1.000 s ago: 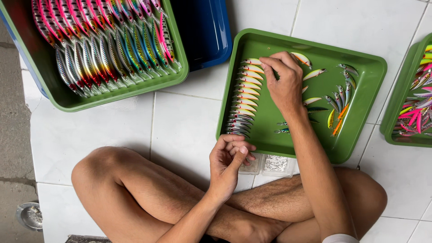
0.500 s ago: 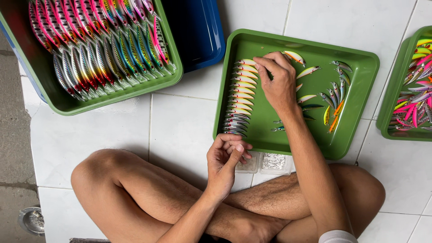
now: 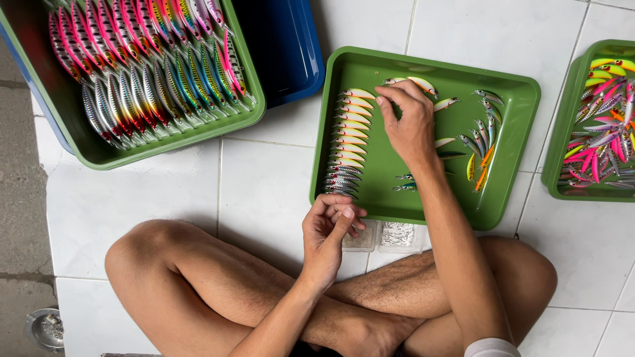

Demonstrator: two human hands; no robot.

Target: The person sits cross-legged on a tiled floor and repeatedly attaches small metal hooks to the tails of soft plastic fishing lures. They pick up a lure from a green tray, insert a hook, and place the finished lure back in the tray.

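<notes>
The white tiled floor (image 3: 165,211) carries the whole layout; the person sits on it cross-legged, with bare knees to the left and right of the lower frame.

Upper left stands a large green tray (image 3: 99,155), resting partly over a blue tray (image 3: 284,46). It is packed with overlapping rows of fishing lures (image 3: 152,73) in pink, silver, blue and green.

At centre sits the middle green tray (image 3: 522,99). A tidy column of yellow and silver lures (image 3: 349,142) runs down its left side, each overlapping the next. Loose lures (image 3: 486,142) lie scattered on its right side, well apart from the column.

A third green tray (image 3: 562,132) is cut off by the right edge and holds a mixed heap of pink, yellow and orange lures (image 3: 605,132).

Two small clear plastic boxes (image 3: 400,235) lie on the floor just beside the near rim of the middle tray.

The right hand (image 3: 410,122) reaches over the middle tray, fingers curled, with fingertips pinched at the top of the column; whether it grips a lure there cannot be told.

The left hand (image 3: 331,235) is held above the floor near the clear boxes, fingers bent together around something too small to identify.
</notes>
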